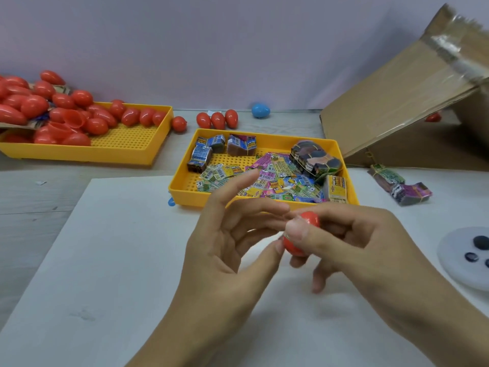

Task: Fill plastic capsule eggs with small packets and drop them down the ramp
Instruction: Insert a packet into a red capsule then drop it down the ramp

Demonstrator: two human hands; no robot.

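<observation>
Right hand: the right hand (pixel 352 239) pinched the red egg (pixel 299 234) between thumb and fingers, probably to press it closed.
Left hand: the left hand (pixel 225 234) had loose, spread fingers; its thumb tip touched the egg to steady it.
Egg: it was up above the white sheet (pixel 105 247) on the tabletop.
Packets: too many to count, in the near yellow tray (pixel 182 189), easy to reach.
Spare eggs: three red ones (pixel 217 120) and one blue one (pixel 260 109) stood behind it.
Ramp: one cardboard ramp (pixel 397 102) leaned at the far right.
</observation>
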